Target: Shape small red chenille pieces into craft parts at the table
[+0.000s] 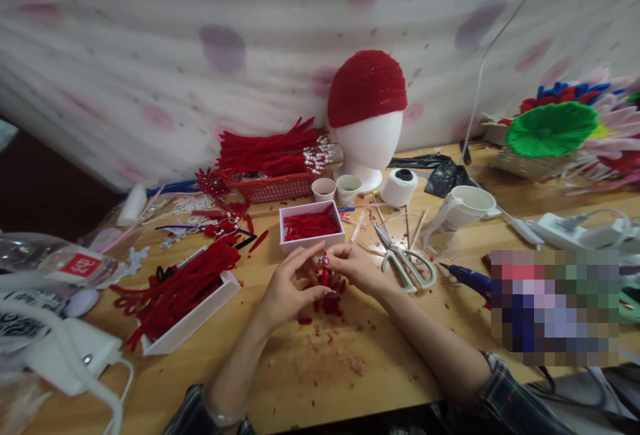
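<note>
My left hand (290, 286) and my right hand (356, 267) meet over the middle of the wooden table (320, 368). Both pinch a small red pipe-cleaner piece (325, 276) held upright between the fingertips. More short red pieces (327, 305) lie on the table just under the hands. Just beyond the hands stands a small white box (311, 225) of cut red pieces. A longer white box (186, 301) filled with red pipe cleaners lies to the left.
White-handled scissors (405, 263) lie right of my hands, a blue glue gun (470, 279) further right. Behind stand a foam head with a red cap (367, 121), a red basket (273, 185), paper cups (336, 189), a thread spool (399, 186) and a white mug (467, 207). A plastic bottle (60, 263) lies at the left.
</note>
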`<control>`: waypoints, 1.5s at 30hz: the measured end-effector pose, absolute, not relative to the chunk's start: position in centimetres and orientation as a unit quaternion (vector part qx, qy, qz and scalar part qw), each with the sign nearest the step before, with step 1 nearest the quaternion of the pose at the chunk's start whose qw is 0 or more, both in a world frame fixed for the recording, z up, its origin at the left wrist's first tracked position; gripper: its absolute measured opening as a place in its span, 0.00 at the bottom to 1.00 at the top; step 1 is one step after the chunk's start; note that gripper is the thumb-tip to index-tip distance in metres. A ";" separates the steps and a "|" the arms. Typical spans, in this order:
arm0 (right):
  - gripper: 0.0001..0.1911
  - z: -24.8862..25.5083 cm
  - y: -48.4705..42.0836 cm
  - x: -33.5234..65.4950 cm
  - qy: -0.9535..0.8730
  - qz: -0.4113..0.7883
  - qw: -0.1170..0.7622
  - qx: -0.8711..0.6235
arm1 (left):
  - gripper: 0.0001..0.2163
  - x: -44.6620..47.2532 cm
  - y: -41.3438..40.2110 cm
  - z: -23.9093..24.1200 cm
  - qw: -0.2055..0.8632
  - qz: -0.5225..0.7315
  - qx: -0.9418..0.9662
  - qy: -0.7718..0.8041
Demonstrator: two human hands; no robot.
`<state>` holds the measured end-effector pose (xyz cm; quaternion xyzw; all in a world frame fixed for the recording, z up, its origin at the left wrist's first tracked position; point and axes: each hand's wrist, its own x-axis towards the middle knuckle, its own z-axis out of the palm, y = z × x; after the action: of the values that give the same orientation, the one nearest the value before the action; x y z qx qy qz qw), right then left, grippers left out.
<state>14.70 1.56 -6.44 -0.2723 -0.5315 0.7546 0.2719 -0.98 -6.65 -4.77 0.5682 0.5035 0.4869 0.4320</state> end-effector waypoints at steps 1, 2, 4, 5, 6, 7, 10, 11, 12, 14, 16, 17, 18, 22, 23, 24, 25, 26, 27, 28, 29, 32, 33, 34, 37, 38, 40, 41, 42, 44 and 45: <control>0.23 -6.5 1.5 14.7 -0.532 0.757 0.265 -0.271 | 0.29 -1.0 -6.6 -4.7 0.423 0.481 0.581 0.503; 0.23 -6.5 1.5 14.7 -0.531 0.760 0.261 -0.270 | 0.27 -1.0 -6.6 -4.7 0.414 0.476 0.591 0.503; 0.24 -6.8 1.4 14.6 -0.525 0.767 0.256 -0.267 | 0.26 -0.9 -6.6 -4.6 0.394 0.477 0.600 0.507; 0.23 -7.0 1.4 14.6 -0.522 0.771 0.252 -0.263 | 0.26 -0.9 -6.6 -4.5 0.385 0.481 0.599 0.511; 0.23 -7.1 1.4 14.6 -0.519 0.776 0.248 -0.259 | 0.26 -0.9 -6.6 -4.5 0.377 0.487 0.598 0.513; 0.23 -7.2 1.4 14.5 -0.515 0.780 0.246 -0.254 | 0.26 -0.9 -6.7 -4.5 0.372 0.495 0.594 0.514; 0.21 -7.5 1.5 14.5 -0.505 0.787 0.255 -0.248 | 0.24 -1.0 -6.7 -4.7 0.371 0.536 0.574 0.497; 0.21 -7.5 1.5 14.5 -0.503 0.786 0.262 -0.246 | 0.22 -1.0 -6.6 -4.8 0.369 0.554 0.563 0.490; 0.21 -7.4 1.4 14.4 -0.502 0.785 0.270 -0.244 | 0.19 -1.1 -6.6 -4.9 0.365 0.573 0.551 0.485; 0.22 -7.2 1.2 14.3 -0.503 0.779 0.287 -0.239 | 0.13 -1.1 -6.6 -5.3 0.351 0.610 0.524 0.480; 0.24 -6.8 0.7 14.0 -0.505 0.773 0.297 -0.245 | 0.09 -1.1 -6.5 -5.7 0.343 0.640 0.496 0.476; 0.24 -6.6 0.5 13.9 -0.507 0.769 0.298 -0.252 | 0.07 -1.0 -6.5 -5.9 0.342 0.653 0.483 0.474; 0.25 -6.4 0.2 13.8 -0.513 0.764 0.294 -0.259 | 0.06 -1.0 -6.5 -6.0 0.341 0.662 0.471 0.472; 0.24 -5.7 -0.5 13.7 -0.548 0.741 0.284 -0.266 | 0.07 -1.0 -6.5 -6.4 0.337 0.672 0.450 0.481; 0.23 -5.6 -0.6 13.7 -0.562 0.729 0.293 -0.258 | 0.08 -1.0 -6.5 -6.4 0.340 0.669 0.448 0.486; 0.22 -5.5 -0.6 13.8 -0.582 0.711 0.307 -0.248 | 0.08 -1.0 -6.5 -6.4 0.344 0.666 0.445 0.489; 0.20 -5.3 -0.6 13.9 -0.609 0.684 0.323 -0.237 | 0.08 -1.0 -6.5 -6.4 0.347 0.664 0.443 0.491; 0.19 -5.2 -0.5 14.0 -0.644 0.648 0.338 -0.228 | 0.08 -1.0 -6.5 -6.4 0.349 0.662 0.442 0.494; 0.17 -5.1 -0.5 14.2 -0.682 0.603 0.349 -0.220 | 0.08 -1.0 -6.5 -6.4 0.347 0.659 0.443 0.499; 0.15 -5.1 -0.3 14.3 -0.720 0.555 0.356 -0.213 | 0.09 -1.0 -6.5 -6.3 0.341 0.654 0.447 0.506; 0.13 -5.1 -0.2 14.4 -0.756 0.508 0.359 -0.206 | 0.09 -1.0 -6.5 -6.3 0.333 0.648 0.452 0.515; 0.13 -5.6 0.1 14.6 -0.828 0.390 0.360 -0.182 | 0.08 -1.0 -6.6 -5.9 0.313 0.623 0.471 0.540; 0.13 -5.9 0.2 14.6 -0.841 0.362 0.361 -0.179 | 0.08 -1.0 -6.7 -5.8 0.310 0.616 0.475 0.546; 0.13 -6.1 0.2 14.6 -0.850 0.338 0.362 -0.179 | 0.08 -0.9 -6.7 -5.7 0.305 0.610 0.480 0.551; 0.13 -6.8 0.1 14.5 -0.870 0.282 0.361 -0.183 | 0.07 -1.0 -6.8 -5.4 0.278 0.592 0.500 0.567; 0.13 -6.9 0.1 14.5 -0.877 0.263 0.358 -0.182 | 0.07 -1.0 -6.8 -5.4 0.264 0.586 0.508 0.573; 0.14 -7.0 -0.1 14.4 -0.891 0.228 0.351 -0.178 | 0.07 -1.0 -6.8 -5.3 0.238 0.576 0.519 0.585; 0.14 -7.0 -0.2 14.4 -0.895 0.216 0.346 -0.179 | 0.07 -1.0 -6.8 -5.3 0.228 0.573 0.522 0.589; 0.14 -7.0 -0.3 14.4 -0.896 0.212 0.344 -0.184 | 0.07 -1.0 -6.8 -5.3 0.221 0.571 0.524 0.593; 0.14 -7.1 -0.4 14.3 -0.887 0.226 0.350 -0.198 | 0.08 -1.0 -6.7 -5.2 0.217 0.569 0.527 0.593; 0.13 -7.2 -0.4 14.3 -0.880 0.240 0.357 -0.203 | 0.08 -1.1 -6.7 -5.1 0.221 0.569 0.528 0.590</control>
<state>14.25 -0.41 -7.22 -0.2026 -0.8795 0.2403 0.3573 -1.06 -6.71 -5.09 0.5283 0.5901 0.5691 0.2206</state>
